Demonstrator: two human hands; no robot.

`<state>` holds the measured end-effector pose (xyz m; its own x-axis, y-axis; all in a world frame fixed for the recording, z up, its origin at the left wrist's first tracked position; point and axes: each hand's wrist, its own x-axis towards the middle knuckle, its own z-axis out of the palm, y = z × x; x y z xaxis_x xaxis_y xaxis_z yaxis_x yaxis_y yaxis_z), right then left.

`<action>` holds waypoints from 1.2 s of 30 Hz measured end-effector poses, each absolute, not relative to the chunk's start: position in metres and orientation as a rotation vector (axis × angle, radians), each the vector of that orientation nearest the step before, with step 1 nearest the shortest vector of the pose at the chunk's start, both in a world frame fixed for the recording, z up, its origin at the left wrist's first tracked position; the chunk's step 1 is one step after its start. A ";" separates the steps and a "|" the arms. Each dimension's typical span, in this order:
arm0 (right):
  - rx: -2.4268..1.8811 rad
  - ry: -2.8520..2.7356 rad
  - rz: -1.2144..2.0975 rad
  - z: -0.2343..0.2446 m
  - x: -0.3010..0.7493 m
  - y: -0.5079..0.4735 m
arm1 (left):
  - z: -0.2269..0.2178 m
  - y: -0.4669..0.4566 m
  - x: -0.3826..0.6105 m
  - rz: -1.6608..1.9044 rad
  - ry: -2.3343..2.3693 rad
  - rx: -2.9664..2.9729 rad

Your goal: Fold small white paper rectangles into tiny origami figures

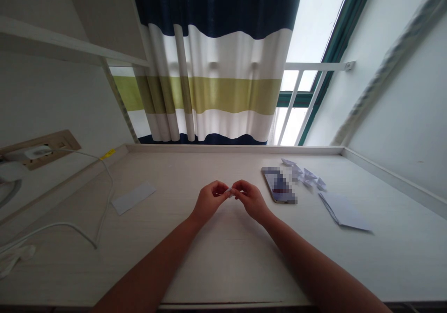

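A small piece of folded white paper [229, 191] is pinched between my two hands, just above the middle of the table. My left hand [211, 198] has thumb and fingertips closed on its left side. From the other side my right hand [250, 198] grips it, thumb and fingers pressed together. Most of the paper is covered by the fingertips, so its exact shape is hard to make out. Right of my right hand lies a phone [279, 185], its screen blurred out.
Several small folded paper pieces [308, 175] lie behind the phone. A stack of white paper [345, 210] rests at right, a paper strip [133, 197] at left. A white cable [111, 182] runs from the wall socket [63, 141] across the table [223, 266]. Raised edges border the table.
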<state>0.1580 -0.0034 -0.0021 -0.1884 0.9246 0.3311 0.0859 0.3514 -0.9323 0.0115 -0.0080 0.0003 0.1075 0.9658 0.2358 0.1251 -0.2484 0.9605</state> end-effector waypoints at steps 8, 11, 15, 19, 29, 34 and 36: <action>-0.903 -1.508 1.092 0.000 0.158 -0.003 | 0.000 -0.010 0.011 1.116 1.088 1.556; -0.893 -1.488 1.118 0.000 0.158 -0.003 | 0.002 -0.010 0.012 1.124 1.087 1.540; -0.897 -1.450 1.154 -0.001 0.157 -0.004 | 0.005 -0.009 0.011 1.123 1.062 1.535; -0.918 -1.433 1.182 0.001 0.156 -0.005 | 0.005 -0.008 0.010 1.122 1.018 1.510; -0.916 -1.465 1.181 0.006 0.157 -0.009 | 0.002 -0.011 0.012 1.104 1.017 1.514; -0.944 -1.458 1.198 0.007 0.159 -0.007 | 0.002 -0.010 0.011 1.108 1.013 1.530; -0.964 -1.421 1.223 0.007 0.160 -0.006 | 0.003 -0.008 0.010 1.124 1.026 1.529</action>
